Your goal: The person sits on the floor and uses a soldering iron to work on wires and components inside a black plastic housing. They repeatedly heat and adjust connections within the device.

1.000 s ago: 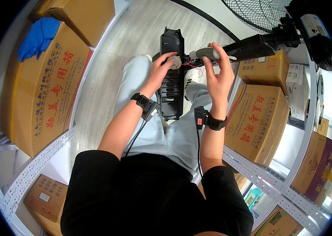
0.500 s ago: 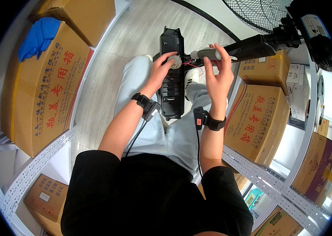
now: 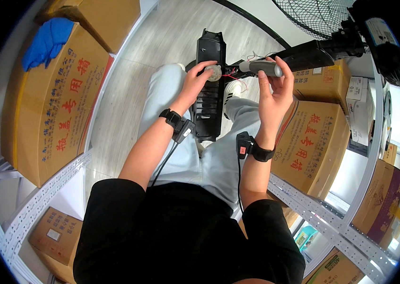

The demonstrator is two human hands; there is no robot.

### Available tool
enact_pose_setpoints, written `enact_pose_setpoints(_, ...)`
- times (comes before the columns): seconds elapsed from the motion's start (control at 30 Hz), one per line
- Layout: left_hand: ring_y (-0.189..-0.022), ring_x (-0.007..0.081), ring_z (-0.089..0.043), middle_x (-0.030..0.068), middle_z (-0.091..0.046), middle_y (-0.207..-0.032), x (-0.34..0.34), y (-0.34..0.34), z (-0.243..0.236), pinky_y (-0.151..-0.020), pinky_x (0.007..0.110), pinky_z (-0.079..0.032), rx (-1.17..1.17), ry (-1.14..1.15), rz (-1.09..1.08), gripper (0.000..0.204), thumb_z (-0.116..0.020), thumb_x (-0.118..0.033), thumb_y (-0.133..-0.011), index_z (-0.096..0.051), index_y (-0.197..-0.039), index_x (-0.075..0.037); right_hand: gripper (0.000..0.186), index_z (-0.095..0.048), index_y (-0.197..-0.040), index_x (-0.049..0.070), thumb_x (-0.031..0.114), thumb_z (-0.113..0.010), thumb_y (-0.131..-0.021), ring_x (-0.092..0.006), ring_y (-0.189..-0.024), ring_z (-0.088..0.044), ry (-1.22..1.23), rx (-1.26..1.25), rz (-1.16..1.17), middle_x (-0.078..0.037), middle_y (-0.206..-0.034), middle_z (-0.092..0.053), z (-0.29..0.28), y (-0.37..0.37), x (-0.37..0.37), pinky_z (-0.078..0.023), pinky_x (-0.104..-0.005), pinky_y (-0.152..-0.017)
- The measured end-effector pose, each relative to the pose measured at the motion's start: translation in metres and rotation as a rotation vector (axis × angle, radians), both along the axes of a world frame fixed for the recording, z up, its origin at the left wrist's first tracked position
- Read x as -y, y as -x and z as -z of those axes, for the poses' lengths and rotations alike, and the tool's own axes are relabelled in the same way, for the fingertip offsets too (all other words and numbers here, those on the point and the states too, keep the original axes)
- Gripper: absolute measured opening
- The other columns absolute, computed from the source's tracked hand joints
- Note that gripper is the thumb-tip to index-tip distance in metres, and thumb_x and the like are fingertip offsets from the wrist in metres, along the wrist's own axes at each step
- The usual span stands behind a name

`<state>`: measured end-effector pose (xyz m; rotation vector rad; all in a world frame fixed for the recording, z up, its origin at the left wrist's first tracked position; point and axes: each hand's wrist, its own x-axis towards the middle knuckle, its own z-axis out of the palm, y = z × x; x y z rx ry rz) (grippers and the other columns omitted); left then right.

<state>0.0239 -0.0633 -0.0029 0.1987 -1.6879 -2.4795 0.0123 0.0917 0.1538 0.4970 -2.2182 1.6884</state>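
Note:
My left hand has its thumb and fingers closed on a small round translucent part, held over a long black plastic housing. Thin red wires run from beside that part toward the right. In my right hand is a grey electric screwdriver, lying nearly level between thumb and fingers with its narrow end toward the round part. A gap separates the tool's thick nose from that part; its very tip is too small to make out. The housing stands upright between my knees, with slots in its lower half.
A black fan arm reaches in from the right, below a wire fan guard. Cardboard boxes fill the shelves on both sides. A blue cloth lies over the left box. Cables hang from both wrist straps.
My right hand has moved to the right with the screwdriver, away from the round part. The housing and my left hand have shifted slightly right.

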Motion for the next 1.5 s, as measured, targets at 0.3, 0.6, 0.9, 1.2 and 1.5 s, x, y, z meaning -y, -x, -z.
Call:
enact_pose_setpoints(0.3, -0.112, 0.0128, -0.057, 0.005, -0.064, -0.122, -0.001, 0.005, 0.006, -0.099, 0.029, -0.042, 0.102, -0.125, -0.042, 0.036, -0.045, -0.029, -0.104, -0.064, -0.124, -0.006, 0.042, -0.062, -0.123, 0.002, -0.004, -0.071, -0.083, -0.0183, -0.105, -0.066, -0.067, -0.017, -0.165, -0.012, -0.116, -0.068, -0.004, -0.017, 0.007, -0.056, -0.0307, -0.085)
enact_pose_setpoints(0.6, -0.11, 0.0144, -0.058, 0.0076, -0.065, -0.12, 0.0, 0.002, -0.004, -0.099, 0.029, -0.043, 0.133, -0.212, -0.03, 0.054, -0.03, -0.042, -0.108, -0.066, -0.122, -0.004, 0.041, -0.063, -0.122, 0.004, -0.002, -0.072, -0.082, -0.0207, -0.102, -0.068, -0.17, -0.112, -0.107, -0.011, -0.117, -0.069, 0.009, -0.026, 0.018, -0.055, -0.031, -0.083)
enact_pose_setpoints(0.9, -0.105, 0.0145, -0.059, 0.0072, -0.064, -0.117, 0.001, 0.003, 0.001, -0.095, 0.03, -0.046, 0.117, -0.21, -0.004, 0.054, -0.031, -0.046, -0.107, -0.063, -0.126, -0.007, 0.04, -0.063, -0.121, 0.004, -0.002, -0.072, -0.082, -0.02, -0.1, -0.069, -0.162, -0.134, -0.082, -0.01, -0.116, -0.069, 0.007, -0.024, 0.018, -0.055, -0.0306, -0.082)
enact_pose_setpoints(1.2, -0.103, 0.013, -0.06, 0.0067, -0.066, -0.114, 0.001, 0.002, -0.001, -0.094, 0.028, -0.046, 0.107, -0.243, -0.02, 0.053, -0.031, -0.043, -0.107, -0.066, -0.121, -0.004, 0.038, -0.064, -0.119, 0.003, -0.003, -0.072, -0.082, -0.0199, -0.097, -0.069, -0.186, -0.147, -0.086, -0.011, -0.113, -0.07, 0.005, -0.027, 0.018, -0.054, -0.0301, -0.081)
enact_pose_setpoints(1.5, -0.105, 0.0137, -0.06, 0.0074, -0.066, -0.116, 0.0, 0.002, -0.002, -0.095, 0.028, -0.045, 0.112, -0.232, -0.02, 0.056, -0.034, -0.047, -0.106, -0.065, -0.122, -0.003, 0.038, -0.064, -0.118, 0.004, -0.003, -0.072, -0.081, -0.0204, -0.098, -0.069, -0.198, -0.136, -0.078, -0.011, -0.113, -0.07, 0.002, -0.03, 0.018, -0.053, -0.0301, -0.083)
